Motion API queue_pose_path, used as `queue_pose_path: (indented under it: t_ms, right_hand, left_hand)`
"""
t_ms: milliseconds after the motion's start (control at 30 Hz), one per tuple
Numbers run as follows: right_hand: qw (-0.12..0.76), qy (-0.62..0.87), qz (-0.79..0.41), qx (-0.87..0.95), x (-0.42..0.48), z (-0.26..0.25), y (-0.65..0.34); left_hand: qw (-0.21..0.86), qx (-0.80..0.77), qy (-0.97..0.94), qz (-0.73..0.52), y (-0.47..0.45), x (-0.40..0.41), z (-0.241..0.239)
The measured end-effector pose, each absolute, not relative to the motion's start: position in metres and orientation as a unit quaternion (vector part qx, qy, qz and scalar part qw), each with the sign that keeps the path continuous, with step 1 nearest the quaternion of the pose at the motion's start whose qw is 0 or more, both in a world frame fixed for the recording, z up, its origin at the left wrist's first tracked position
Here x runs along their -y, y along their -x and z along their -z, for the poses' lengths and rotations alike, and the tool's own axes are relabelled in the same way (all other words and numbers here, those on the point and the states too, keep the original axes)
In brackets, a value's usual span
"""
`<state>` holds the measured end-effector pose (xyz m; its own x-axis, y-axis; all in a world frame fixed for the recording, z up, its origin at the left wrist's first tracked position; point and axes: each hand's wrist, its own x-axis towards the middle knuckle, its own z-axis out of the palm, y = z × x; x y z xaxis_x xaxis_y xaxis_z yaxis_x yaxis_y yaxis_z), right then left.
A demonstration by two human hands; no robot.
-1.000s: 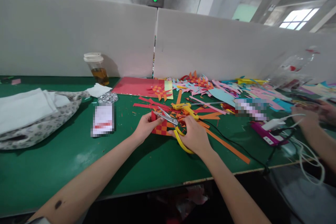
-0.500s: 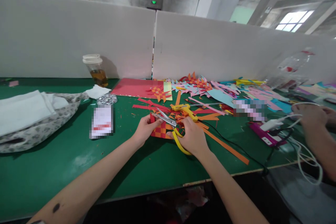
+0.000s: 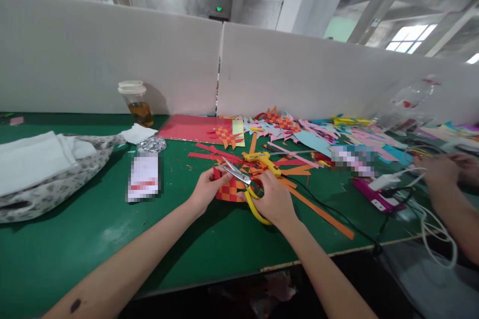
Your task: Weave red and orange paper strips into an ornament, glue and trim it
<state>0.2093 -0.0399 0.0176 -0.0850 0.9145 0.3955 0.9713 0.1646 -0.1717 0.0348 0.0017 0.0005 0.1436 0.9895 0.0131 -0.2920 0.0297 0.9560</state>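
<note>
My left hand (image 3: 206, 187) pinches the left edge of a red and orange checkered woven paper piece (image 3: 226, 192). My right hand (image 3: 274, 195) grips yellow-handled scissors (image 3: 258, 211), their metal blades lying across the upper part of the paper near my left thumb. Just behind the hands is a yellow hot glue gun (image 3: 263, 159) among loose red and orange paper strips (image 3: 209, 155). A finished-looking woven paper fish (image 3: 227, 135) rests on a red sheet (image 3: 187, 128) farther back.
A lidded cup of brown drink (image 3: 139, 107), a patterned cloth bag (image 3: 90, 169) and a blurred-out phone-like object (image 3: 143, 177) stand left. At right are a purple power strip (image 3: 377, 197), cables, a plastic bottle (image 3: 415, 97) and another person's hands (image 3: 443, 172). Colored paper scraps (image 3: 359, 134) line the partition.
The scissor blades, apart half a second ago, now look closed together over the paper. Both hands stay in nearly the same place, and the view has tilted slightly.
</note>
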Motion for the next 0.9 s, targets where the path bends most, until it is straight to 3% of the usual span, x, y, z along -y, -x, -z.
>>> queue_pose_path:
  t_ms: [467, 900]
  right_hand:
    - [0.268, 0.638, 0.08, 0.718, 0.0372, -0.014, -0.2102]
    - [0.234, 0.69, 0.043, 0.684, 0.0376, -0.0205, -0.2105]
  left_hand:
    - [0.612, -0.382, -0.448, -0.528, -0.0328, -0.0016, -0.0054]
    - [0.586, -0.418, -0.468, -0.513, -0.0326, -0.0024, -0.003]
